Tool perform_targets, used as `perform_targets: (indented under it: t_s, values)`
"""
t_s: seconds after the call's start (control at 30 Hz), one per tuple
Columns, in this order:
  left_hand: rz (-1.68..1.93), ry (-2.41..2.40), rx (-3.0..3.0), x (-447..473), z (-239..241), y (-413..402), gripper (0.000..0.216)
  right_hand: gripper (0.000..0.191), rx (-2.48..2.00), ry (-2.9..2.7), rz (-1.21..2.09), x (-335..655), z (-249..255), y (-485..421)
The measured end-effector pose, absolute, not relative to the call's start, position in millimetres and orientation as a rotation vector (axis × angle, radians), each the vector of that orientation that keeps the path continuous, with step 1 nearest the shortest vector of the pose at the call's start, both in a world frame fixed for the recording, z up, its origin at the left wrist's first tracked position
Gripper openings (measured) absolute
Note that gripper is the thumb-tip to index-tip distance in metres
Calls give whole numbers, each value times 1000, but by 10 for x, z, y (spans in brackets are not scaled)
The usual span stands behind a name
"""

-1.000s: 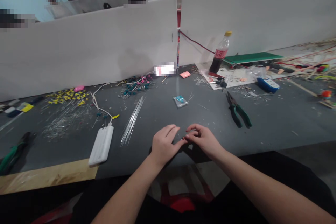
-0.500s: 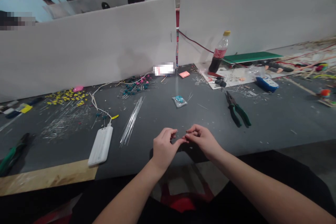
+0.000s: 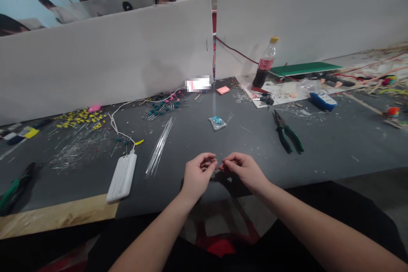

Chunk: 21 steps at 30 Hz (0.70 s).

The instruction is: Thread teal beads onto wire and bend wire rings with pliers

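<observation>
My left hand point(image 3: 197, 174) and my right hand point(image 3: 244, 170) meet at the near edge of the dark grey table point(image 3: 334, 144), fingertips pinched together. Between them sits something tiny, too small to name. A bundle of thin metal wires point(image 3: 159, 146) lies just left of my left hand. A small clear bag with blue parts point(image 3: 217, 122) rests a little beyond my hands.
Green-handled pliers point(image 3: 288, 136) lie to the right, another pair point(image 3: 14, 187) far left. A white power bank point(image 3: 122, 177) with its cable sits left. Yellow parts point(image 3: 81, 118), teal and pink parts point(image 3: 164, 106), a cola bottle point(image 3: 264, 64) and white dividers point(image 3: 105, 63) stand behind.
My left hand's fingers have curled from stretched out into a pinch against my right hand's fingertips. Both hands stay at the same spot.
</observation>
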State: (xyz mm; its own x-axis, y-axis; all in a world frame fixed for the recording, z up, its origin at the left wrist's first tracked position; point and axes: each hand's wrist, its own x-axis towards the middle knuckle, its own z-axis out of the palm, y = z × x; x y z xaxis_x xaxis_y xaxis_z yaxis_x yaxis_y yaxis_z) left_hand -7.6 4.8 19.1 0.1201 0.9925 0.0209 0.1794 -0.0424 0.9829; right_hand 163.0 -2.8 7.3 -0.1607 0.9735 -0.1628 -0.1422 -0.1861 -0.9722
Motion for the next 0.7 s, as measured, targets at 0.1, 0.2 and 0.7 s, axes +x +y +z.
perform_targets:
  t_s: [0.1,0.2,0.7]
  values:
    - [1057,1250,1528,-99,215,46,15,28,-1126,-1140,1535,1650,78,-26]
    - [1079,1217,1629,-110,230,37,14,29,-1097,-1153,1569,1676,74,-22]
    - [1145,1189,2155,-95,282,-67,33,31,-1041,-1002,1638,1682,66,-21]
